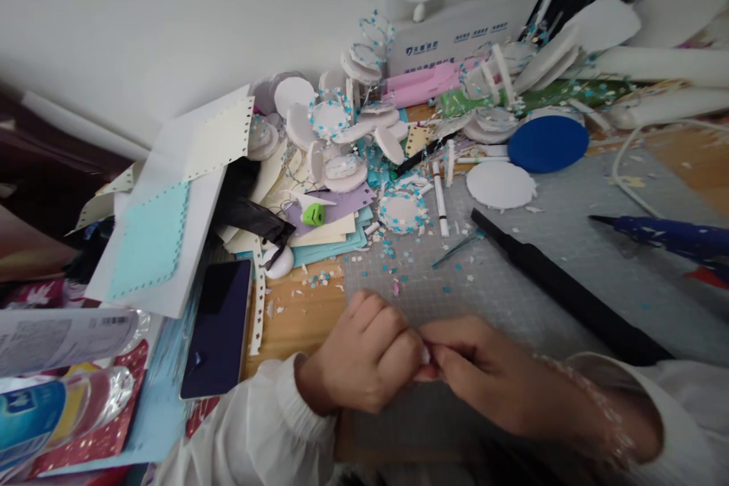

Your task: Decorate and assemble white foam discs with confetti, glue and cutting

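My left hand (370,353) is curled into a fist above the front of the grey cutting mat (541,266). Against its thumb side, my right hand (484,372) pinches with thumb and forefinger, a little blurred. A small whitish bit shows where the fingertips meet, too small to name; the rest is hidden by the fingers. Beyond the hands lie scattered tiny blue and white flower pieces, a white disc ringed with such flowers (402,210), blue tweezers (456,249) and a white marker (440,201).
A black stick-shaped tool (563,292) and a blue glue gun (672,235) lie to the right. Left are a phone (217,330), papers (153,235) and a plastic bottle (62,410). White foam discs, a blue disc (547,143) and a twin-lamp box (449,38) crowd the back.
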`<action>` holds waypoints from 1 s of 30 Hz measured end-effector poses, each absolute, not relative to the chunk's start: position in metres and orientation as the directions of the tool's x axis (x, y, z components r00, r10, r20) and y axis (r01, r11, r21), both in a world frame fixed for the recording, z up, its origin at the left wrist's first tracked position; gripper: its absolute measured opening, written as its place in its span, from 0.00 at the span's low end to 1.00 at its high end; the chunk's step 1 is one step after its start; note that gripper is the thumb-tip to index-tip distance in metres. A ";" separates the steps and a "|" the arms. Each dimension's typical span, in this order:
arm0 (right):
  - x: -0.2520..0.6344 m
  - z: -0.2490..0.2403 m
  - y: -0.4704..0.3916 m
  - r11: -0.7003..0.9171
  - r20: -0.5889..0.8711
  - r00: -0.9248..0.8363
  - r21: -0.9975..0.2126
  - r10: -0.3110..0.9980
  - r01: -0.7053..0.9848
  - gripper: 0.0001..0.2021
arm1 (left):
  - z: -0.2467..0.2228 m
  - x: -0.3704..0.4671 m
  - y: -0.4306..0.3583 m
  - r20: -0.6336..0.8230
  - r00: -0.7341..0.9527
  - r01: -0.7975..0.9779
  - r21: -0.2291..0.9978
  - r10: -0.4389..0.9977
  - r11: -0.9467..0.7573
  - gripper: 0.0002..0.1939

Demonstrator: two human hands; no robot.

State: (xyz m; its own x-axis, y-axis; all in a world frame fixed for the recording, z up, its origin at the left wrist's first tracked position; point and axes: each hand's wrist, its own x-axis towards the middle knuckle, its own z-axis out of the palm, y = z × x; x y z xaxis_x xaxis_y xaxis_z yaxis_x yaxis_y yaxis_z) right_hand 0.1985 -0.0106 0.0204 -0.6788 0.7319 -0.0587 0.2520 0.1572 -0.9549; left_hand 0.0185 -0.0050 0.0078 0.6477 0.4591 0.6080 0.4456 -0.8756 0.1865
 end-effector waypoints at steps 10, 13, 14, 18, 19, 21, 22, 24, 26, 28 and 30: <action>0.202 0.016 -0.002 0.801 0.543 -0.604 -0.261 0.583 0.539 0.12 | 0.015 0.025 -0.014 0.324 0.532 0.513 0.611 0.782 -0.602 0.17; 0.201 0.016 -0.003 0.817 0.540 -0.623 -0.264 0.565 0.512 0.13 | 0.016 0.026 -0.015 0.275 0.527 0.466 0.698 0.805 -0.543 0.13; 0.200 0.016 -0.003 0.820 0.538 -0.627 -0.269 0.563 0.506 0.13 | 0.016 0.027 -0.015 0.279 0.534 0.449 0.706 0.798 -0.547 0.13; 0.200 0.014 -0.006 0.824 0.540 -0.631 -0.265 0.557 0.501 0.12 | 0.012 0.026 -0.015 0.321 0.580 0.440 0.650 0.748 -0.620 0.11; 0.199 0.013 -0.008 0.821 0.537 -0.629 -0.275 0.563 0.500 0.12 | 0.010 0.026 -0.015 0.330 0.590 0.451 0.623 0.737 -0.640 0.11; 0.198 0.011 -0.011 0.803 0.512 -0.621 -0.322 0.593 0.501 0.12 | 0.007 0.026 -0.016 0.340 0.605 0.465 0.583 0.720 -0.666 0.11; 0.198 0.011 -0.013 0.790 0.492 -0.619 -0.353 0.613 0.501 0.11 | 0.005 0.026 -0.016 0.346 0.608 0.465 0.575 0.715 -0.673 0.11; 0.197 0.010 -0.015 0.762 0.438 -0.624 -0.413 0.647 0.500 0.10 | 0.003 0.026 -0.017 0.354 0.607 0.460 0.573 0.711 -0.678 0.11; 0.196 0.011 -0.016 0.740 0.389 -0.638 -0.462 0.664 0.489 0.09 | 0.002 0.027 -0.017 0.374 0.600 0.446 0.577 0.707 -0.684 0.11; 0.196 0.013 -0.016 0.721 0.358 -0.643 -0.500 0.677 0.480 0.09 | 0.001 0.027 -0.017 0.385 0.598 0.432 0.584 0.703 -0.688 0.12; 0.196 0.014 -0.016 0.699 0.340 -0.637 -0.534 0.692 0.475 0.09 | 0.001 0.028 -0.017 0.377 0.598 0.428 0.596 0.708 -0.679 0.13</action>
